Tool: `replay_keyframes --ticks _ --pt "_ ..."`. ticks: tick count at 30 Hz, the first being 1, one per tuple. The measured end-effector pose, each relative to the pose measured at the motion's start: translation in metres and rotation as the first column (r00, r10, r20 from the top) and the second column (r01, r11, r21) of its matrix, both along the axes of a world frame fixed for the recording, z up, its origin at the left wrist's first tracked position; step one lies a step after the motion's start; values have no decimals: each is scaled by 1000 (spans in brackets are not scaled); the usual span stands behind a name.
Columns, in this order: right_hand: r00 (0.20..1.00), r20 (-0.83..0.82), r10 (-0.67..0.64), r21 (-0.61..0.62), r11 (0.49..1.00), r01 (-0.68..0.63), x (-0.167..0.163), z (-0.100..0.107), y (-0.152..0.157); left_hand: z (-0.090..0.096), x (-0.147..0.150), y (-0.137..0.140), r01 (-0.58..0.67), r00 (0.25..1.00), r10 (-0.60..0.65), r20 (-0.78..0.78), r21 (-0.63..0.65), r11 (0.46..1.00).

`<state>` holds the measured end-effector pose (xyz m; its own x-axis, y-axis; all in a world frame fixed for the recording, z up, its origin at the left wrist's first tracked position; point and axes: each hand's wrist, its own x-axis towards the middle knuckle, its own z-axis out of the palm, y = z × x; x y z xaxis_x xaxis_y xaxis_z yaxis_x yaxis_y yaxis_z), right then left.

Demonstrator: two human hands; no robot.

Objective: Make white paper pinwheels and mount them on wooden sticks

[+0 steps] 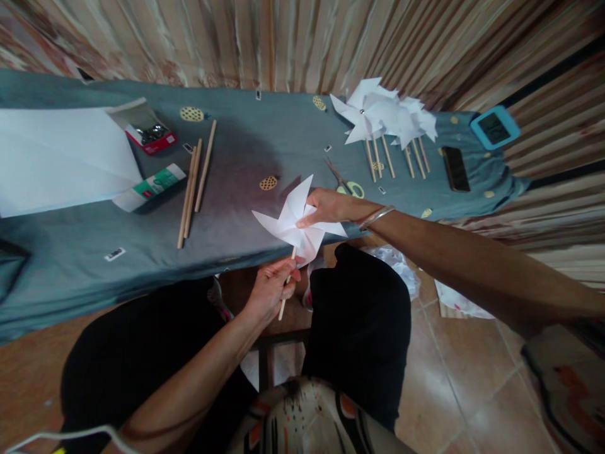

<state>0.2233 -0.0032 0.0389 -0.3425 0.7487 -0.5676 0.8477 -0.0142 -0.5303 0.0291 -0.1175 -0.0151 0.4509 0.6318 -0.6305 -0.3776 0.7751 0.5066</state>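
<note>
Left hand (274, 287): fingers curled closed round a thin stick (282, 309), its lower end poking out below the grip. Right hand (326, 205), just beyond: closed in a pinch on the white pinwheel (287, 228), thumb on the paper near the centre; fingers behind mostly hidden. Pinwheel sits between the hands, at the stick's upper end, over the table's (246, 151) near edge.

Progress: blades look folded in and shaped, so this one seems nearly done. Fixing not confirmed: thumb covers part of the centre, can't tell if a pin is in or if the stick is fastened.

Just past the right hand, scissors (344, 183), lying free. Left of both hands, three loose sticks (193, 189), no paper on them, apparently unused. Farther left, a green-and-white box (158, 183), a red box (163, 144) with shiny metal bits, then large white paper (61, 161), looks uncut.

Beyond the right hand, a heap of pinwheels (373, 113) on sticks, six sticks showing, these look finished. Right of them, phone (456, 169), then blue clock (496, 128).
</note>
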Motion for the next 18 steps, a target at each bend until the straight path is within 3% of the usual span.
replay_keyframes --ticks 18 --pt "998 -64 -11 33 999 13 3 -5 -1 0 0 1 0 1000 0 12 0 1000"
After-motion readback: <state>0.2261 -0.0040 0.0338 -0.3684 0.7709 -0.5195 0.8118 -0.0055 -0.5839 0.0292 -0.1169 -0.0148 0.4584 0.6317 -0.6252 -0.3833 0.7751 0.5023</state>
